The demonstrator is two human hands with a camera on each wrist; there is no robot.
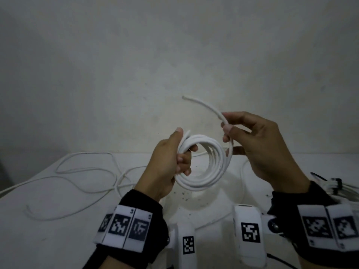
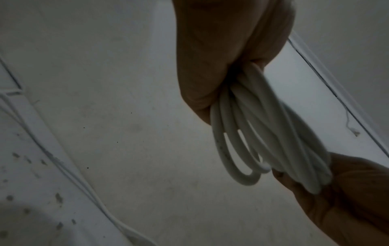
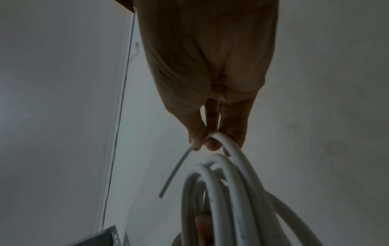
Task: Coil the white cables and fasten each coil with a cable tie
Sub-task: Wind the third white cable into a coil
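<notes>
A: Listing largest first. Item one: counter (image 1: pixel 58 230), white, pale wall behind it. On its left part lies a second white cable (image 1: pixel 93 169), loose and uncoiled, in open wandering loops, one end near the front left edge.

B: And the item in hand?

A: Item two: coil (image 1: pixel 204 162) of white cable, several turns, held up in the air above the counter between both hands. Round jacket, smooth. Judged light, since one hand carries the whole bundle. Judged springy rather than limp: the turns keep a round shape and fan apart where nothing pins them.

B: Holding points?

A: Left hand (image 1: pixel 171 162): fingers curled round the gathered turns on the coil's left side, thumb over the top. Right hand (image 1: pixel 258 144): thumb and fingertips (image 3: pixel 212 144) pinching the last turn at the coil's upper right, the other fingers loosely spread.

B: Smallest item?

A: Item three: free tail (image 1: pixel 202 103), short, curving up and left from the right hand's pinch, touching nothing. Cut end plain.

B: Handling note?

A: The jacket looks slick, so a loose grip would likely let the turns slide and spring open. Best hold is where all the turns bunch, inside the left hand; a tie would probably sit just beside that grip. At the far right counter edge lies a bundle (image 1: pixel 334 184) of thin white strips with dark ends, possibly cable ties; too blurred to say.
</notes>
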